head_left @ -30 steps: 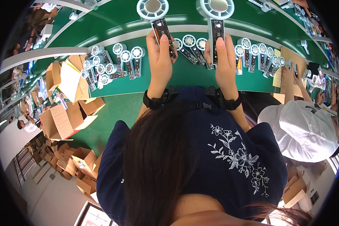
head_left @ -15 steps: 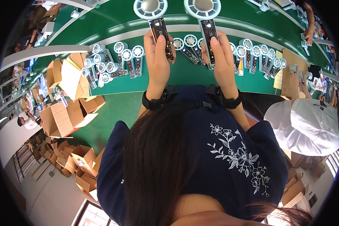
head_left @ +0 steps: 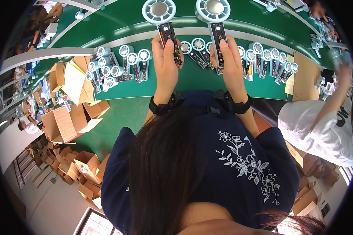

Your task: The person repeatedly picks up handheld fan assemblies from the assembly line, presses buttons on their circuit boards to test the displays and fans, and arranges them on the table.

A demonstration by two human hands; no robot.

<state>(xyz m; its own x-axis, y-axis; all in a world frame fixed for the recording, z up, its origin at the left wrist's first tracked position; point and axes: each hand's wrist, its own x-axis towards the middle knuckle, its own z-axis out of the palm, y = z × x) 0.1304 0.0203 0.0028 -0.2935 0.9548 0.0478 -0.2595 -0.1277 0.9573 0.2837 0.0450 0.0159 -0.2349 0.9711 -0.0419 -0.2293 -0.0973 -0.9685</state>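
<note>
My left hand [head_left: 166, 58] is closed round the handle of a small handheld fan [head_left: 159, 10], its pale blue ring head pointing away from me. A second fan of the same make-up [head_left: 213, 8] is in my right hand [head_left: 228, 58], held side by side with the first. Both handles lack a front cover, so a black circuit board shows on each, with my thumbs resting on the boards. The round middles of both heads are plain and silvery. Just beyond my hands, more open-handled fans [head_left: 199, 44] lie on the green table [head_left: 125, 91].
Rows of similar fans lie left [head_left: 106, 71] and right [head_left: 266, 55] along the table. Cardboard boxes [head_left: 64, 121] stand at the left, with a cardboard sheet [head_left: 306, 78] at the table's right. A co-worker in a white shirt [head_left: 321, 125] is close on my right.
Both fans have shifted slightly down and to the right, still in my hands. The co-worker at the right has leaned and stretched an arm forward over the table.
</note>
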